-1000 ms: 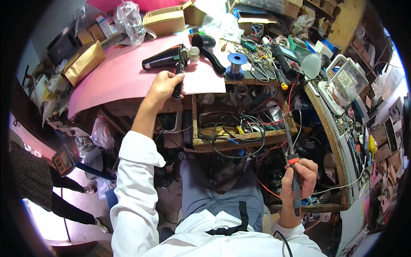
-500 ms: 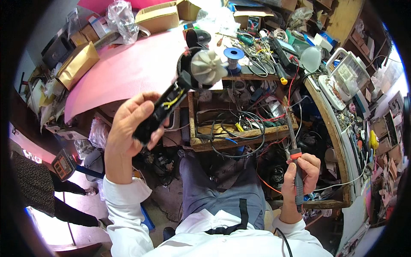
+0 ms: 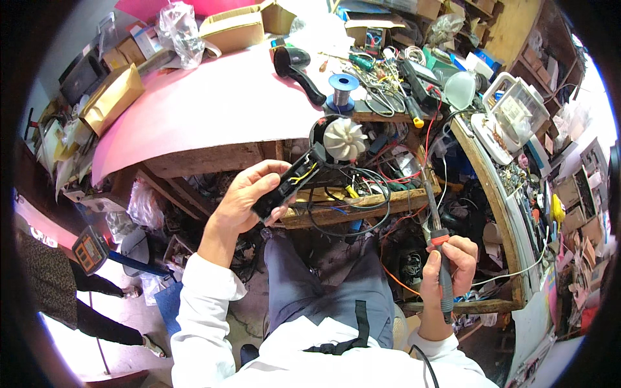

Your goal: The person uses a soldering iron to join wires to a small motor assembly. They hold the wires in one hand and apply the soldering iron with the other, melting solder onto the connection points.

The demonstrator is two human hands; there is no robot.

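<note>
My left hand (image 3: pixel 240 199) grips an opened hair dryer (image 3: pixel 284 189) by its black handle, where yellow wires show inside. The white fan (image 3: pixel 345 140) sits exposed in its round head, tilted up to the right over the open drawer. In my right hand (image 3: pixel 460 265) is a soldering iron (image 3: pixel 446 284) with a dark ribbed handle and red collar, its long metal shaft pointing up. Beyond the dryer, a curved black plastic housing part (image 3: pixel 299 72) lies on the bench, beside a blue spool of solder wire (image 3: pixel 343 90).
The pink-covered bench top (image 3: pixel 194 116) stretches to the left. A wooden drawer (image 3: pixel 362 210) with cables and loose parts stands pulled out before me. A yellow-tipped tool (image 3: pixel 414 113) and red leads lie at the right. Another person's legs (image 3: pixel 84 284) show at far left.
My left hand has brought the hair dryer down and to the right, off the black housing part it partly covered. My right hand with the soldering iron has barely shifted.
</note>
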